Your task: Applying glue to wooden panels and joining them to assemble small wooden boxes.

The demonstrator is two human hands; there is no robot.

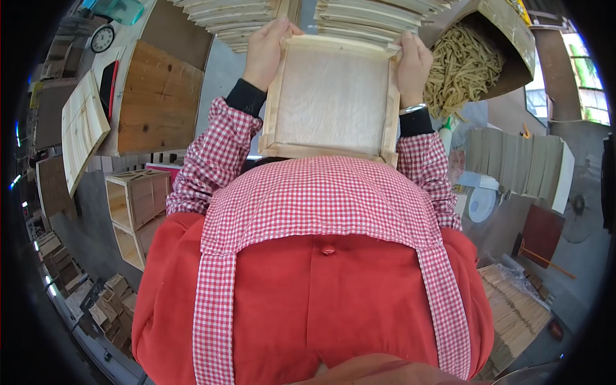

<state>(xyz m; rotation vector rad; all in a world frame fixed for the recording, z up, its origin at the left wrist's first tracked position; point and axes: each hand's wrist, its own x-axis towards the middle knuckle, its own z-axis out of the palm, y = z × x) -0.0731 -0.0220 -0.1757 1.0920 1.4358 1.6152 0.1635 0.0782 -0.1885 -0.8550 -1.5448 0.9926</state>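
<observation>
A shallow square wooden box (330,96), pale with a raised frame around a thin flat bottom, is held in front of me, its near edge close to my apron. My left hand (267,52) is closed on its far left corner, thumb and fingers at the rim. On the far right corner, my right hand (414,69) grips the side wall, with some fingers hidden behind the wood. Beyond the box lie two stacks of thin wooden pieces, a left stack (224,18) and a right stack (378,18).
A carton of curled pale strips (465,64) stands at the right, near a green-tipped bottle (445,133) and a row of grey-beige panels (513,162). At left are a wooden table (160,96), a tilted board (85,128) and open wooden crates (146,197).
</observation>
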